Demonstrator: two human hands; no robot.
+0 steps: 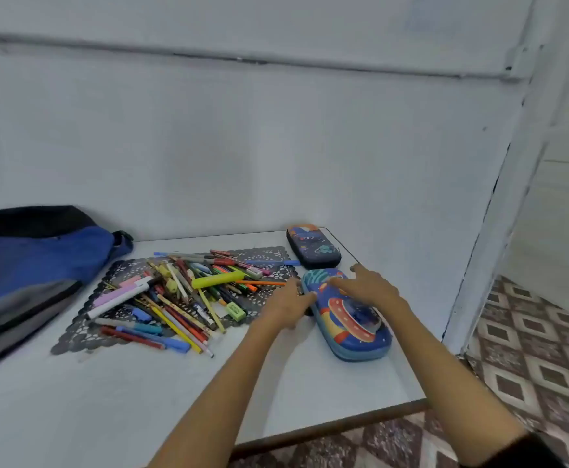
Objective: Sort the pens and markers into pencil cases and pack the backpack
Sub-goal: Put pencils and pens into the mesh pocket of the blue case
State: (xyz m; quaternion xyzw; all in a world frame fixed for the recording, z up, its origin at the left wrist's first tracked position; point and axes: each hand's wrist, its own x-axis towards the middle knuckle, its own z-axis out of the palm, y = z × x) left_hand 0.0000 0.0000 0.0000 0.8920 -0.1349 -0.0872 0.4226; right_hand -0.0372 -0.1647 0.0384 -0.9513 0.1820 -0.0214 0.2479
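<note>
Clasps with the left grip (288, 304) the left edge of a bright blue hard-shell pencil case printed with a rocket and planets (354, 329), thumb on the lid's rim, fingers curled against the side (fingertips hidden behind the hand). Lays the right grip (367, 285) flat on the far end of the same lid, fingers straight and spread, holding nothing.

Under both grips: that case, zipped shut, on the white bench (107, 400), close to its right edge. Just beyond the right grip, and apart from the blue case: a second, dark navy hard-shell pencil case with a cartoon space print (313, 246), also shut, at the bench's far right corner.

Directly left of the left grip: a loose heap of coloured pens, pencils and markers (181, 292), lying across one another on a dark lace-pattern mat (269, 256). Among them, a fat yellow highlighter (217, 279) and, nearest the left grip, a small green block (235, 311) (eraser or sharpener, cannot tell).

Well to the left of both grips: a blue, black and grey fabric backpack (29, 265), on its side on the bench, near the mat's far left corner.

Below and right of the right grip: brown-and-white patterned floor tiles (529, 349).
</note>
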